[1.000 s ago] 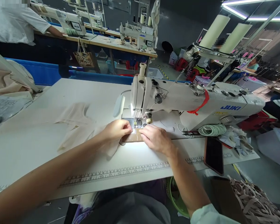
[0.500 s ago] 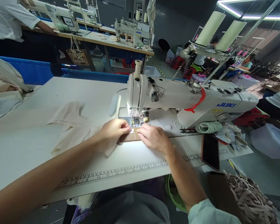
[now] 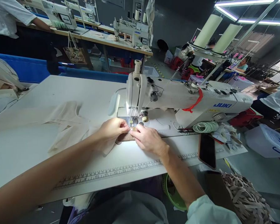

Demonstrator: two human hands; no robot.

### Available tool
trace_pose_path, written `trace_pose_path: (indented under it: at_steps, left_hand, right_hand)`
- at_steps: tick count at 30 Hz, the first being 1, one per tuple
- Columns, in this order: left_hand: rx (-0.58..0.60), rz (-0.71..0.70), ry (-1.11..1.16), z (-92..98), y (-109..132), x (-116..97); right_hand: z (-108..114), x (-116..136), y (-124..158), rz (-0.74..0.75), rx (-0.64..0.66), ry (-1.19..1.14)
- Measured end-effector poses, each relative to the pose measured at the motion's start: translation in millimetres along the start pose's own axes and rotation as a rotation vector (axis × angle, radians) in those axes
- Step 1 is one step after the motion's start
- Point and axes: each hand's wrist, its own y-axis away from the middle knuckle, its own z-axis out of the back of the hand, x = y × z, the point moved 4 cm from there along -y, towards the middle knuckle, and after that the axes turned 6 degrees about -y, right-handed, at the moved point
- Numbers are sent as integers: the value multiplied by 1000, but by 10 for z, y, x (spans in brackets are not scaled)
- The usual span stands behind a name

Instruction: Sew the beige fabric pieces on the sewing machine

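The sewing machine (image 3: pixel 163 93) bars the way straight ahead, its long arm stretching rightward over the table (image 3: pixel 93 90). Beneath that arm, a low opening lies between the needle end and the upright body. The presser foot (image 3: pixel 131 122) stands just before the left hand (image 3: pixel 114 129) and right hand (image 3: pixel 149 140); the gap there seems tight, though fingers partly hide it. Leftward, there is open room above the flat cloth (image 3: pixel 68 121), until the pale guard (image 3: pixel 114 104) beside the needle end. Along the front edge, forearms cross the ruler strip (image 3: pixel 116 173). Rightward, the phone (image 3: pixel 207 151), green coil (image 3: pixel 205 127) and scraps (image 3: pixel 227 135) crowd the corner.
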Motion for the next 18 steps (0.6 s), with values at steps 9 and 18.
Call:
trace_pose_path:
  at_steps: [9,18]
  left_hand:
    - [-433,-738,-689,-92,355,-100]
    - [-557,-899,-753,-358,558,37]
  right_hand:
    - [-30,36,-18,30,-2,20]
    - [-20,21,-18,30,-8,16]
